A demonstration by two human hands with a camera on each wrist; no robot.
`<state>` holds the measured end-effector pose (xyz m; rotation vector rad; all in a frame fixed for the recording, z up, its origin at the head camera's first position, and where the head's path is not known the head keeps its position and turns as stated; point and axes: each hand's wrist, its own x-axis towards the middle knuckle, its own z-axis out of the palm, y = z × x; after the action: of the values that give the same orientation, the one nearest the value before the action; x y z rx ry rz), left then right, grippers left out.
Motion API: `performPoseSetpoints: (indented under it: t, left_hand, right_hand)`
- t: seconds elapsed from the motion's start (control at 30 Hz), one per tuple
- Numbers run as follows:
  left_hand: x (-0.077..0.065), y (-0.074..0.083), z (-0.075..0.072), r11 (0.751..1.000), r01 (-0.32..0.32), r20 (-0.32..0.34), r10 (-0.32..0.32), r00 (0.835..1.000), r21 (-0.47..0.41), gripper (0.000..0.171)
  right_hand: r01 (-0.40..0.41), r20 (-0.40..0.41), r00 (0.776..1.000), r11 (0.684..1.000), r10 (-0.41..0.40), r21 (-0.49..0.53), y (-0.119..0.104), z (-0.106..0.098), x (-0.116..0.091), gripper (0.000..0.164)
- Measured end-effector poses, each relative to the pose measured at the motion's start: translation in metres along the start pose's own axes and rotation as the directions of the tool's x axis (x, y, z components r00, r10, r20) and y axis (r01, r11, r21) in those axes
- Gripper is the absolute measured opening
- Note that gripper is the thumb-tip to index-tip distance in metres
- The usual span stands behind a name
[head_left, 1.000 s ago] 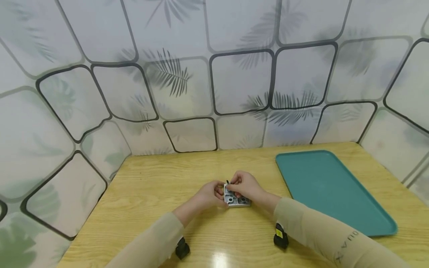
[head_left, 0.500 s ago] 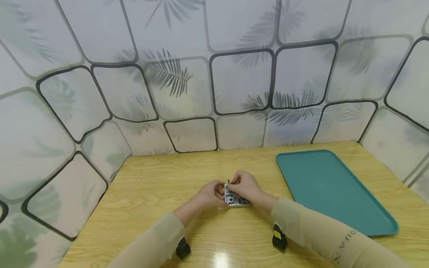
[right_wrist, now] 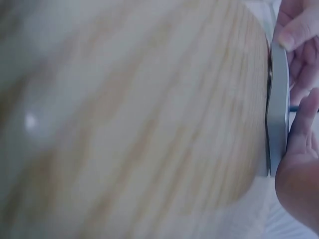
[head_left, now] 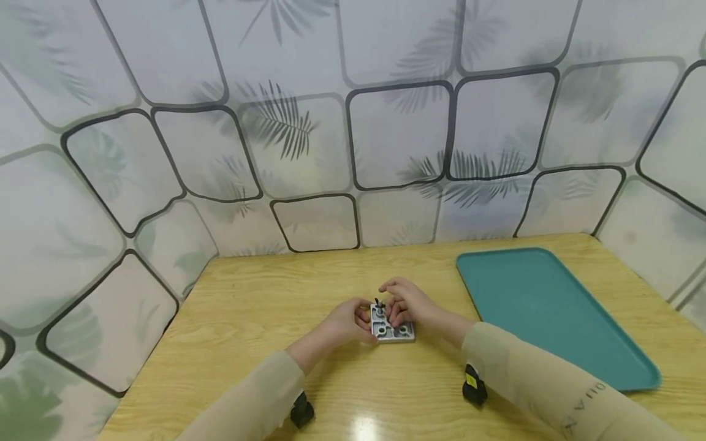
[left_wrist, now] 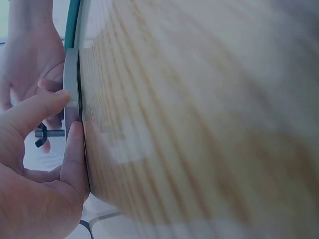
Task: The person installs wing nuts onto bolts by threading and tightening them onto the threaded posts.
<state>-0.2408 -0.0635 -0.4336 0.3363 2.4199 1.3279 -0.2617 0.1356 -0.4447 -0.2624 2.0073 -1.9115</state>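
Observation:
A silver metal plate (head_left: pixel 390 335) with round recessed bosses lies flat on the wooden table. At its far left corner a bolt stands upright, with a dark wing nut (head_left: pixel 379 302) on its thread. My left hand (head_left: pixel 343 321) holds the plate's left edge between thumb and fingers. In the left wrist view the threaded bolt (left_wrist: pixel 58 133) sticks out from the plate beneath the wing nut. My right hand (head_left: pixel 412 304) hovers over the plate's right half, fingers loosely bent, its index finger apart from the wing nut. Part of the plate is hidden beneath it.
A teal tray (head_left: pixel 551 318) lies to the right, beyond my right forearm. Patterned cloth walls (head_left: pixel 309 153) rise behind and at both sides of the wooden table (head_left: pixel 265 294). Black wrist devices (head_left: pixel 302 409) hang under both sleeves.
My right hand has let go of the wing nut and drawn slightly to the right, uncovering the nut and more of the plate. The left hand keeps its hold on the edge.

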Motion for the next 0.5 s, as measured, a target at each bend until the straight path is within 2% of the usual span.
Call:
performPoseSetpoints:
  t: [0.1,0.27,0.5]
  left_hand:
    - [-0.0014,-0.0003,0.0007,1.000,-0.005,0.001,0.005,1.000,-0.005,0.077]
    - [-0.0023,0.0007,0.0008,1.000,-0.005,0.002,0.005,1.000,-0.006,0.077]
    - [-0.0018,0.0005,0.0002,1.000,0.014,0.001,-0.014,1.000,-0.007,0.079]
  right_hand:
    - [-0.027,0.034,0.999,0.999,0.027,0.023,0.0017,-0.0051,0.0011,0.043]
    - [-0.062,0.035,0.997,0.998,0.062,-0.013,0.0015,-0.0072,0.0008,0.049]
    - [-0.030,0.080,0.996,0.994,0.039,-0.107,0.0022,-0.0079,0.0023,0.045]
